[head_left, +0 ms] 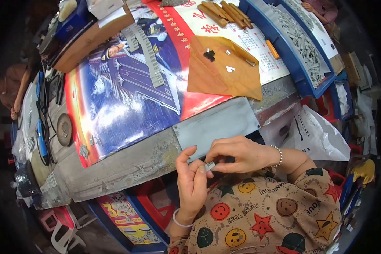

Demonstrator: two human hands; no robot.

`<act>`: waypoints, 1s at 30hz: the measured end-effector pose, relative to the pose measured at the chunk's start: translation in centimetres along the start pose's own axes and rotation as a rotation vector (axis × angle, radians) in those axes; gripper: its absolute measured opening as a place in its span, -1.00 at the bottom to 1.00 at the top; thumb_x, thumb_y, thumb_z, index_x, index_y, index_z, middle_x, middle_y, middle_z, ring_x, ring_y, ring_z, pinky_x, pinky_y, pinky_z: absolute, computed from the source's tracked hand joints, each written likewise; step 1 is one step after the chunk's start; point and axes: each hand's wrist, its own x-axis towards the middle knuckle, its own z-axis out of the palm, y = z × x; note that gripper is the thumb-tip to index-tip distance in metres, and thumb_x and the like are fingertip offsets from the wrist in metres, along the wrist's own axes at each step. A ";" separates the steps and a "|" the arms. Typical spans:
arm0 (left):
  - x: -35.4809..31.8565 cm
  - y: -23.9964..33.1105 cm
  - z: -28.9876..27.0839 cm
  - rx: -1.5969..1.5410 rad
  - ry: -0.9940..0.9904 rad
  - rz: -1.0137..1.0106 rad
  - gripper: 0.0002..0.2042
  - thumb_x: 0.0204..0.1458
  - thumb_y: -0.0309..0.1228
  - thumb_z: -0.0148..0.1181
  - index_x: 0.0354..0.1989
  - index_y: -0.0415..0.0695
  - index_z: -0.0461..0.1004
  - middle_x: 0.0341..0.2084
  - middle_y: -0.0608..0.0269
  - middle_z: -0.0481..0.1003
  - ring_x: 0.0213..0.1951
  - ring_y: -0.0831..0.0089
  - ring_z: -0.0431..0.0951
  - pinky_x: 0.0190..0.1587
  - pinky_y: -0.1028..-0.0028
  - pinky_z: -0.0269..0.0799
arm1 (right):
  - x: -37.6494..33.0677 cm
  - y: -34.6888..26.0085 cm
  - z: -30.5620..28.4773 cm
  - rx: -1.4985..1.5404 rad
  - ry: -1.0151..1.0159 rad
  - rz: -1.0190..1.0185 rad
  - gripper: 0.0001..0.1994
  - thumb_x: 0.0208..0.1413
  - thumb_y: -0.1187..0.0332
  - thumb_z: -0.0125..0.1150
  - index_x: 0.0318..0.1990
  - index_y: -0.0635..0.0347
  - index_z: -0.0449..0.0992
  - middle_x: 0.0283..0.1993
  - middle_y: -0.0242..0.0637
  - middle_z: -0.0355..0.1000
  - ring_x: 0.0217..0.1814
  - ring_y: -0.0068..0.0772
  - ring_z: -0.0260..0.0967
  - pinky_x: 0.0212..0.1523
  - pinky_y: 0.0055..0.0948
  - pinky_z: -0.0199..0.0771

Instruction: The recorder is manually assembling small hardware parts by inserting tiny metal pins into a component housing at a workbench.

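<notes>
Close in front of my body, my left hand (pixel 191 184) pinches a small flat grey piece (pixel 210 166) between thumb and finger, its index finger raised. My right hand (pixel 240 155) grips the same piece from the other side, fingertips bent in against it. Just beyond the hands lies a smooth grey-blue plate (pixel 218 127) at the bench edge. Farther off, a brown translucent sheet (pixel 224 67) carries a small black piece (pixel 209 55) and a few small white pieces (pixel 230 69). Rows of small grey pieces (pixel 150 61) lie on a glossy poster (pixel 127 110).
At the right stands a blue tray (pixel 298 78) heaped with grey pieces. Brown rolled sticks (pixel 225 15) and an orange tool (pixel 272 49) lie nearby. Left are a round disc (pixel 64 129), a blue corded tool (pixel 42 137) and a wooden box (pixel 91 38). Another person's arm (pixel 21 91) shows far left.
</notes>
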 end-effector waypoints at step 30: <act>4.4 2.8 -4.2 0.844 -0.012 0.577 -0.76 -0.16 -0.62 0.31 -0.25 -0.23 0.50 -0.36 0.09 0.50 -0.35 0.18 0.51 -0.32 0.36 0.43 | 2.5 0.2 -2.7 -0.071 0.040 -0.053 -0.73 0.02 0.45 0.28 -0.13 0.30 0.42 -0.26 -0.22 0.41 -0.32 -0.37 0.43 -0.29 -0.46 0.44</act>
